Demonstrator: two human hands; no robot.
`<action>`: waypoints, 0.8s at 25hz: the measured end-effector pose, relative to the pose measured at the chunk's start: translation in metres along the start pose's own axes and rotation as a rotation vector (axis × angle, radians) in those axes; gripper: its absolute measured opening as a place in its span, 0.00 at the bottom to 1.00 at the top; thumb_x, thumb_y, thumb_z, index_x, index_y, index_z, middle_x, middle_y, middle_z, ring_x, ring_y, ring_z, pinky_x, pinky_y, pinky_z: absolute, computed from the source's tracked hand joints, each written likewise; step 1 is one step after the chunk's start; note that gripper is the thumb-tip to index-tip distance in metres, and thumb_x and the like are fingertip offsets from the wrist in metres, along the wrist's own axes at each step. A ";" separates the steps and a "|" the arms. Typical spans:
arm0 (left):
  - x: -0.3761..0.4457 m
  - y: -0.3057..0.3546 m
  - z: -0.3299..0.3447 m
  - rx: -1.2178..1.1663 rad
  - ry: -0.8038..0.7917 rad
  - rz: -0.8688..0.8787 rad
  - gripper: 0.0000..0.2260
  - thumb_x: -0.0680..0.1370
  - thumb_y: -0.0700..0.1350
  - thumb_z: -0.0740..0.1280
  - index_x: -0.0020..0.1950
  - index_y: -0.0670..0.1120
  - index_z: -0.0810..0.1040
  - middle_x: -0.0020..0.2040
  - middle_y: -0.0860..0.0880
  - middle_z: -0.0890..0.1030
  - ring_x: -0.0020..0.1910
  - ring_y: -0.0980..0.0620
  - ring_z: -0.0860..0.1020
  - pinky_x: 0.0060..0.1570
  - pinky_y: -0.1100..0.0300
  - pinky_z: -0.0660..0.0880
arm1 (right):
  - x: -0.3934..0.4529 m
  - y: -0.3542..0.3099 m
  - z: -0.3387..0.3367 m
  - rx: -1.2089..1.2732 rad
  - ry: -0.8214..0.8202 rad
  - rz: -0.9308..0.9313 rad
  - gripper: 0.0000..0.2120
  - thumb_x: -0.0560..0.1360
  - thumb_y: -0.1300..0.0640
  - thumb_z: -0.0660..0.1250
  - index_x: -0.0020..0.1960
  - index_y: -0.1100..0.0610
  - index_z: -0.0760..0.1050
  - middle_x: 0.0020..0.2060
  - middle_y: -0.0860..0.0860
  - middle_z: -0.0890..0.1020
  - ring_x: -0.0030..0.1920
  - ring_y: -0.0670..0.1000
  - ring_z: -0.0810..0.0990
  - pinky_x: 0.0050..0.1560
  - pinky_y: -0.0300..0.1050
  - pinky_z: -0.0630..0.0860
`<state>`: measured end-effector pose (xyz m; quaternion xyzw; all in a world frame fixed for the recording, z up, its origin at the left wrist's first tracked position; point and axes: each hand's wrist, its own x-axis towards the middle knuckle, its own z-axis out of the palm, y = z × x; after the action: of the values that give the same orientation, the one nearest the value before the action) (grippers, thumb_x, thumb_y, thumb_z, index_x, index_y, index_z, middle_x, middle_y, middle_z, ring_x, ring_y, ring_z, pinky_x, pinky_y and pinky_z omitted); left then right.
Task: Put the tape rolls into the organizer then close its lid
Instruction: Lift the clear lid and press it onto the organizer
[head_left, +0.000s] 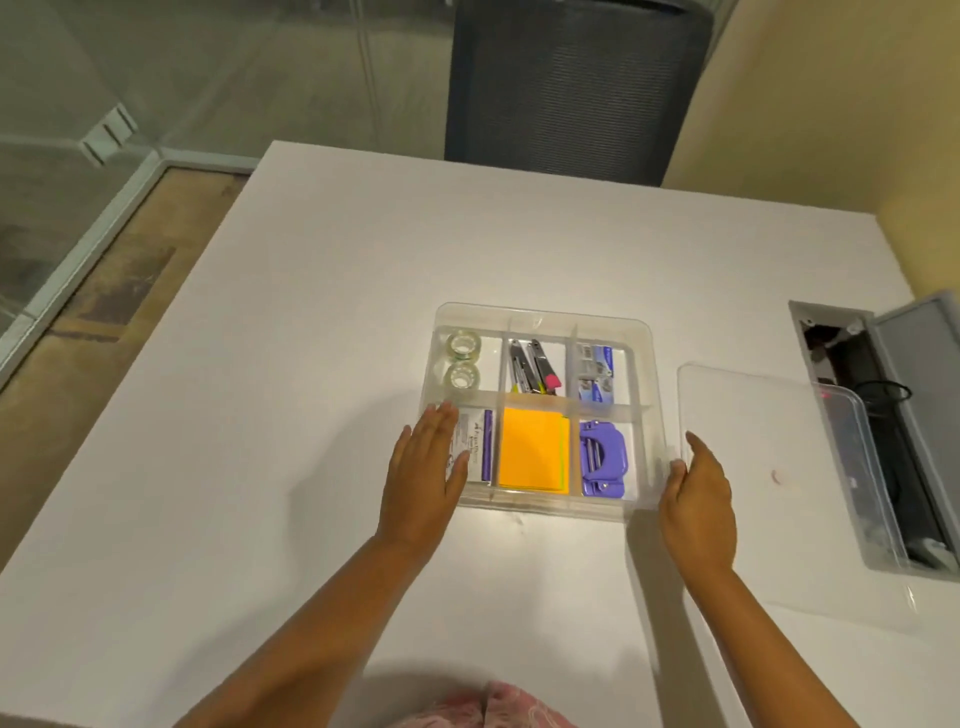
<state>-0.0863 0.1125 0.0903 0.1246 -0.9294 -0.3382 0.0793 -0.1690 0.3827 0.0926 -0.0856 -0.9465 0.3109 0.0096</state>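
From the head camera, the clear organizer (543, 317) sits on the white desk (311, 364), its lid off. Two tape rolls (463, 360) lie one behind the other in the far-left compartment, so the first part of the task looks finished; no other roll shows on the desk. The remaining compartments hold pens and a highlighter (532, 366), small blue boxes (596, 371), a white packet (475, 447), orange sticky notes (531, 449) and a purple hole punch (602, 460).

The left hand (426, 475) is flat, fingers spread and empty, lying over the organizer's near-left corner and partly covering the white packet. The right hand (698, 499) is open too, gripping nothing, with its fingertips at the narrow gap between the organizer's right wall and the transparent lid (769, 467); whether it touches either one I cannot tell. The lid rests just beside the organizer, its far side reaching over an open cable hatch (852, 395) in the desk.

What is left, as I judge it, is lifting that lid across and seating it on the organizer.
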 end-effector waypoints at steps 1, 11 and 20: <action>-0.003 0.003 0.002 0.010 -0.022 0.010 0.26 0.77 0.54 0.50 0.73 0.48 0.57 0.74 0.49 0.62 0.74 0.51 0.58 0.73 0.52 0.51 | -0.005 0.011 -0.001 -0.013 -0.003 0.029 0.18 0.80 0.57 0.54 0.70 0.58 0.65 0.67 0.59 0.73 0.66 0.61 0.70 0.63 0.56 0.69; -0.016 0.013 0.004 0.036 -0.078 0.013 0.23 0.79 0.48 0.59 0.73 0.47 0.59 0.74 0.48 0.62 0.74 0.50 0.56 0.72 0.55 0.51 | -0.032 0.051 -0.004 -0.424 -0.209 0.169 0.12 0.78 0.56 0.58 0.55 0.63 0.73 0.52 0.59 0.77 0.50 0.59 0.77 0.44 0.47 0.74; -0.014 0.006 -0.008 -0.036 -0.001 -0.026 0.24 0.77 0.47 0.64 0.71 0.44 0.63 0.72 0.44 0.67 0.73 0.46 0.59 0.71 0.42 0.60 | 0.000 0.026 -0.022 -0.666 -0.261 0.079 0.11 0.77 0.55 0.62 0.57 0.58 0.71 0.53 0.53 0.78 0.47 0.52 0.82 0.37 0.40 0.72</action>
<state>-0.0726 0.1162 0.0993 0.1351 -0.9216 -0.3558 0.0766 -0.1628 0.4165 0.0952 -0.0803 -0.9851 -0.0060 -0.1519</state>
